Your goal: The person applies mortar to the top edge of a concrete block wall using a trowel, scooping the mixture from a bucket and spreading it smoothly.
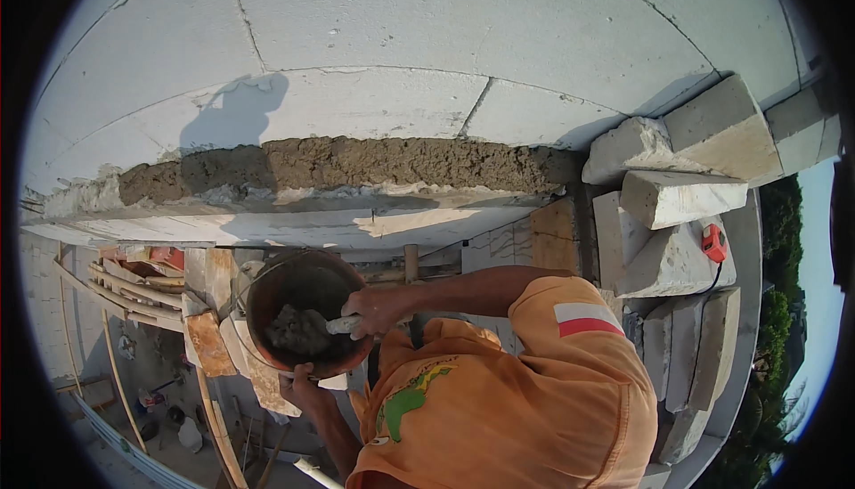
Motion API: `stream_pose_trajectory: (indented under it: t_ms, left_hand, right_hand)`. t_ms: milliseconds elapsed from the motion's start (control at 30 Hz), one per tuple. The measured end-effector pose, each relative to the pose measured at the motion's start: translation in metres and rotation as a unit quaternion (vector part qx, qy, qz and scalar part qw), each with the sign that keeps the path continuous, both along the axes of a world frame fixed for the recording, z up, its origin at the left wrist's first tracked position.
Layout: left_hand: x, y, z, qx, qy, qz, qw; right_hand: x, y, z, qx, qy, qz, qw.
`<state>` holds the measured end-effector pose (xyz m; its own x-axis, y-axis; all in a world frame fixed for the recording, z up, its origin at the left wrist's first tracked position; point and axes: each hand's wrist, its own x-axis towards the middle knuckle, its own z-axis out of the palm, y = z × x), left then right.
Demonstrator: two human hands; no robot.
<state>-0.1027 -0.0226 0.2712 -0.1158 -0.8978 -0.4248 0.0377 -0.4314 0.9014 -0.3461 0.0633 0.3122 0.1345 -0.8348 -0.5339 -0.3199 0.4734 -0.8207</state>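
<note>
A dark bucket (341,362) with a wire handle holds grey wet mortar (297,332). My right hand (376,311) is closed around the pale, mortar-smeared handle of a trowel (342,324), whose blade end is hidden in the mortar. At the bucket's near rim, my left hand (303,386) grips the edge and steadies it; its fingers are partly hidden. Ahead of the bucket, a thick rough bed of mortar (392,161) runs along the top of a low course of the block wall (383,101).
Cut white blocks (686,199) are stacked at the right, with a red tape measure (713,243) on one. Stained boards (212,345) and wooden poles (134,297) lie left of the bucket. Lower ground with scattered items shows far below at the lower left.
</note>
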Motion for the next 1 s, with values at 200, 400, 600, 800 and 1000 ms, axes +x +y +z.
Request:
stream_pose_trajectory:
  t_ms: [200, 400, 600, 800, 1000]
  left_hand:
    - [-0.004, -0.006, 0.001, 0.053, 0.011, 0.029, 0.998]
    - [-0.006, -0.006, -0.011, 0.051, 0.039, 0.028, 0.998]
    - [-0.004, -0.008, -0.01, 0.057, 0.046, 0.024, 0.997]
    - [0.009, -0.01, -0.011, 0.053, 0.033, 0.048, 0.997]
    - [0.03, -0.017, -0.02, 0.064, 0.019, 0.042, 0.997]
  right_hand:
    - [-0.035, 0.032, 0.047, 0.018, -0.058, -0.08, 0.995]
    - [-0.09, 0.088, 0.118, -0.047, 0.127, -0.209, 0.969]
    - [-0.126, 0.109, 0.136, -0.083, 0.591, -0.22, 0.771]
    - [-0.134, 0.115, 0.074, -0.136, 0.755, -0.187, 0.614]
    - [-0.092, 0.118, 0.12, -0.057, 0.552, -0.327, 0.764]
